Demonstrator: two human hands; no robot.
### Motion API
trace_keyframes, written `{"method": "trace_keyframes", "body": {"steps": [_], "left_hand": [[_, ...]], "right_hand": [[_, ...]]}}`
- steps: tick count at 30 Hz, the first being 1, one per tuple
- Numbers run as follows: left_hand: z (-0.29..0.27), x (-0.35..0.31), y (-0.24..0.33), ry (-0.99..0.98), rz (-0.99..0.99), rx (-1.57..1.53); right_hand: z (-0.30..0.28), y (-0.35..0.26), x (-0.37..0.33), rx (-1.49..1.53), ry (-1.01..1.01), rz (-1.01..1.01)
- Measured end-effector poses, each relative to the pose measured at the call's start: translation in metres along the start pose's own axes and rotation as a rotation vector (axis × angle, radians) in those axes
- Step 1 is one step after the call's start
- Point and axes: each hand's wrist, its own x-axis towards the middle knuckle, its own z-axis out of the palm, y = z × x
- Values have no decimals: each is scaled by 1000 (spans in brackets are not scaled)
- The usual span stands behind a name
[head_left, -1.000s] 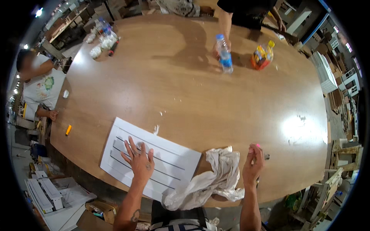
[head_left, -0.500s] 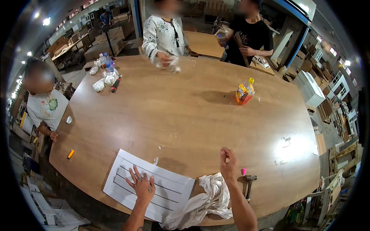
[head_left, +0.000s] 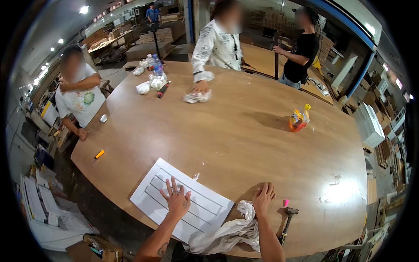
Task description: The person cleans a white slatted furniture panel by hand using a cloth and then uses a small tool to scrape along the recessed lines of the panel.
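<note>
My left hand (head_left: 178,202) lies with spread fingers on a white panel (head_left: 150,195) with dark parallel grooves, at the near edge of the brown table. To the panel's right my right hand (head_left: 263,197) is low over the tabletop, its fingers curled together. What they hold, if anything, is hidden. A crumpled white cloth (head_left: 227,234) lies under and beside the right wrist and overlaps the panel's near corner. Right of that hand are a hammer (head_left: 288,222) and a small pink piece (head_left: 286,203).
An orange bottle with a yellow cap (head_left: 299,118) stands at the right. A yellow-handled screwdriver (head_left: 100,153) lies at the left. Bottles (head_left: 157,65) and white bundles (head_left: 143,88) stand far left. Across the table, a person's hand (head_left: 200,86) presses a rag (head_left: 197,96). Two other people stand nearby.
My right hand has come down toward the tabletop beside the cloth. My left hand stays flat on the panel. The person opposite has lowered a rag onto the table. The whole view has shifted.
</note>
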Motion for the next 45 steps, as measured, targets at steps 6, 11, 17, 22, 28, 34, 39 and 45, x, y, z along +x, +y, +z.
{"method": "trace_keyframes", "body": {"steps": [6,11,17,22,28,34,39,45], "left_hand": [[4,2,-3,-19,-9,78],[15,15,-1,132,24,92],[8,4,4,-19,-52,62],[18,7,-1,74,19,124],[11,6,4,70,-16,65],[-19,8,33,-228,-100,-17],[-25,23,40,117,40,-215],[-55,44,53,41,39,-574]], "right_hand": [[4,-5,0,-16,-3,5],[-1,-3,1,-17,3,37],[1,-7,-1,-53,9,15],[-1,-3,0,-51,-13,22],[-2,-10,-1,-50,14,18],[-5,-7,1,-43,11,51],[-11,-9,3,-39,-2,47],[-5,-12,4,-38,13,36]]}}
